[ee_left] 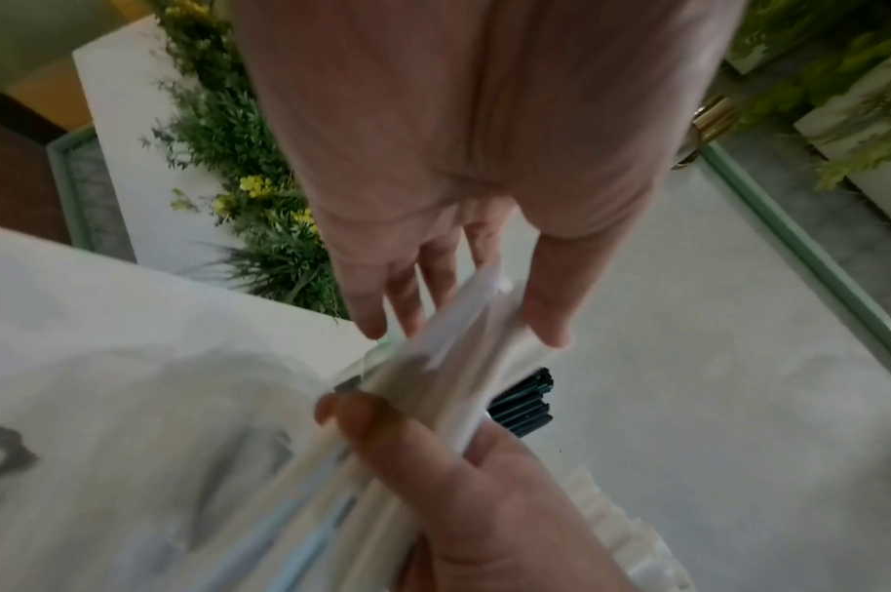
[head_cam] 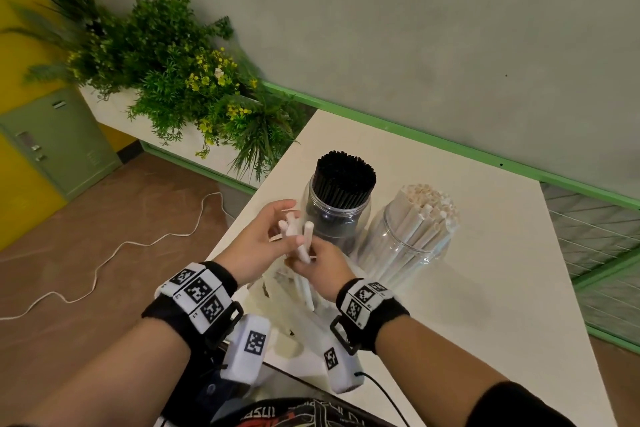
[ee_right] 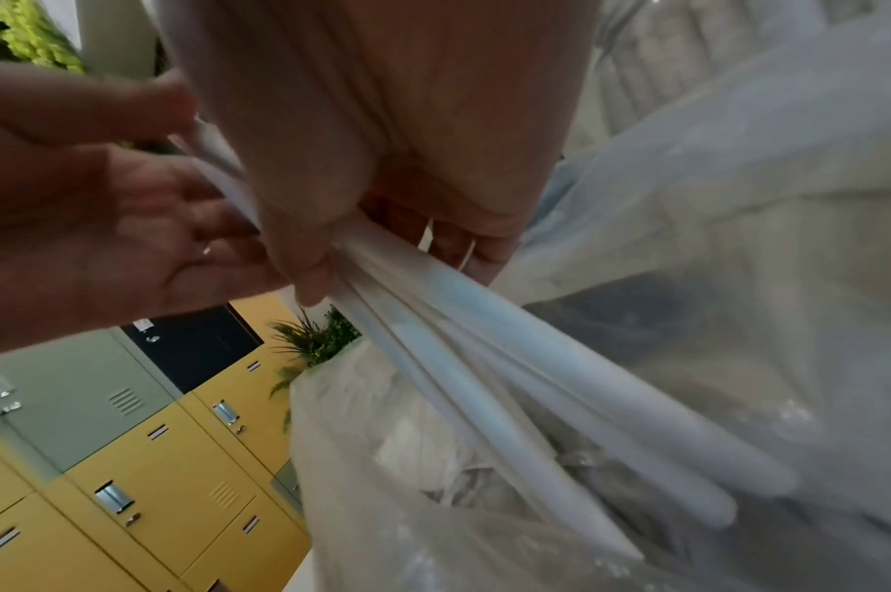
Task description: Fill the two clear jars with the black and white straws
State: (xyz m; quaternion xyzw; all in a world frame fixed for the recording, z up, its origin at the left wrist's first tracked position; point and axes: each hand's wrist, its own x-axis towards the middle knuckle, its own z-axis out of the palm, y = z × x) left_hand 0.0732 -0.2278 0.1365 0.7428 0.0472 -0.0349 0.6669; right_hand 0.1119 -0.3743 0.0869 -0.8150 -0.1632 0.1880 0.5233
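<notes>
Two clear jars stand on the white table (head_cam: 485, 288). The left jar (head_cam: 334, 218) is packed with black straws (head_cam: 343, 177); the right jar (head_cam: 398, 250) holds white straws (head_cam: 427, 215). In front of the jars my right hand (head_cam: 313, 258) grips a small bundle of white straws (head_cam: 301, 239) around its middle, thumb curled over it (ee_right: 306, 256). My left hand (head_cam: 277, 236) is spread with straight fingers, and the bundle's upper ends (ee_left: 464, 320) lie between its thumb and fingers. The bundle's lower ends (ee_right: 560, 400) reach into a clear plastic bag (ee_right: 433, 520).
The plastic bag (head_cam: 294, 291) sits at the table's near left corner under my hands. A planter with green plants (head_cam: 180, 80) stands beyond the table's left edge, and a white cable (head_cam: 104, 267) runs over the floor. Lockers (ee_right: 155, 460) stand behind.
</notes>
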